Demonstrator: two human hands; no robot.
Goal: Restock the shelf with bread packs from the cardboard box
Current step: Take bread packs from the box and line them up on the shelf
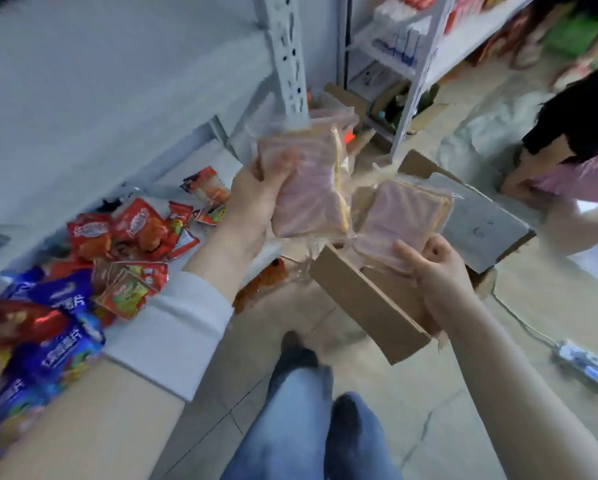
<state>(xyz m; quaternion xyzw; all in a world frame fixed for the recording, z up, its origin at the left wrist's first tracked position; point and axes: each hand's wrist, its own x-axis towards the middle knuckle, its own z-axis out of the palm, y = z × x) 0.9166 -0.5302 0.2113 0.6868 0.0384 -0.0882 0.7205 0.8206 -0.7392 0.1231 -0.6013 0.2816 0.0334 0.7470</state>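
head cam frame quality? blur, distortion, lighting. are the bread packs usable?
Head view: motion blur across the frame, heaviest on the upper shelves and far background. The left bread pack and right bread pack are smeared, with ghosted wrapper edges. Head view: wide-angle distortion slants the shelf upright. Head view: flat, soft light, no hard shadows or strong glare. The red snack packets are comparatively sharp.

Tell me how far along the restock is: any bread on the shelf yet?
Done: nothing visible; the shelf shows only red and blue snack packets, no bread. In hand: the left hand grips one bread pack held up near the shelf, and the right hand grips a second pack over the cardboard box. Left: shelving both; what remains in the box is hidden.
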